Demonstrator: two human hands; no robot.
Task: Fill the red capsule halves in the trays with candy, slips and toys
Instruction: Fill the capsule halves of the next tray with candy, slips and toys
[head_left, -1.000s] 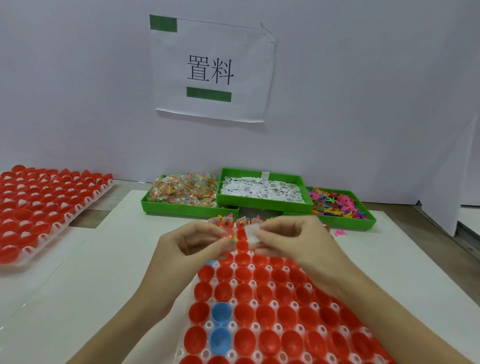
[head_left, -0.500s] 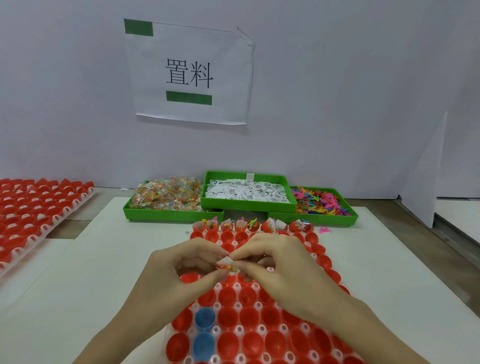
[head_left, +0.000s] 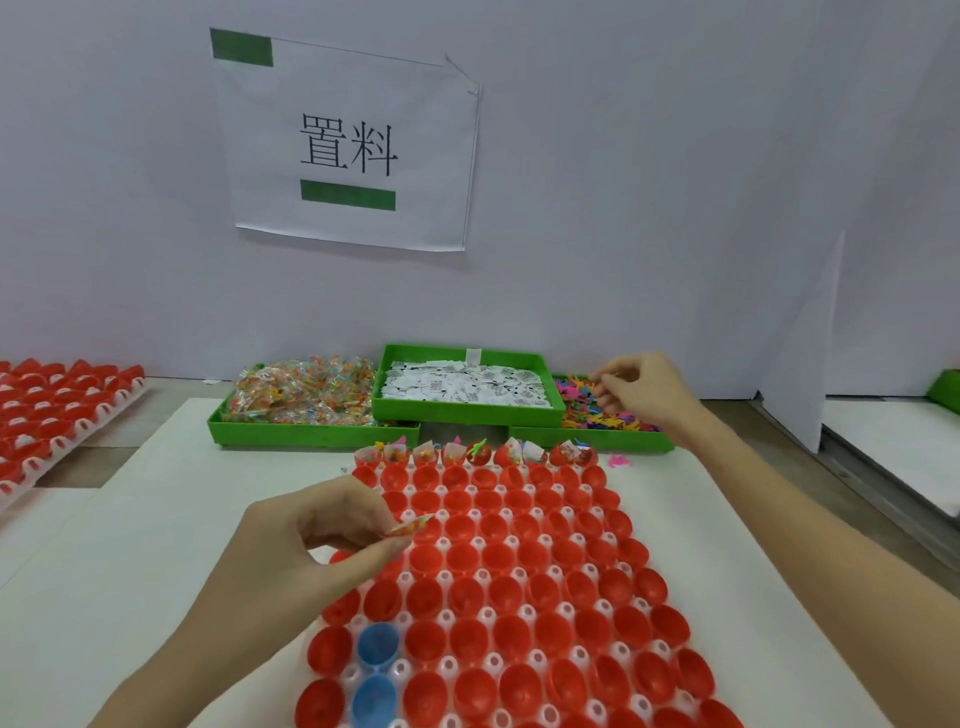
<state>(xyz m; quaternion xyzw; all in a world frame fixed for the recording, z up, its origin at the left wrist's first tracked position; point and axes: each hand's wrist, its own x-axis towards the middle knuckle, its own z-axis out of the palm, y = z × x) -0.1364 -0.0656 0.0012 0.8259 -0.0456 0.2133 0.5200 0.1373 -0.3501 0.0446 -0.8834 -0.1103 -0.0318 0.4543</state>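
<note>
At the bench's far edge, in the head view, your right hand (head_left: 641, 395) hovers curled over the toy bin (head_left: 597, 415), fingers half closed; whether it has hold of a toy you cannot tell. Your left hand (head_left: 317, 540) is nearer the work: it pinches a candy packet with a slip (head_left: 410, 526) just above the tray of red capsule halves (head_left: 519, 566) at its left side. Only the far row (head_left: 478, 452) is filled, so the empty second row lies just ahead. The candy bin (head_left: 306, 400) and slip bin (head_left: 467, 387) stand well behind; nothing blocks you.
</note>
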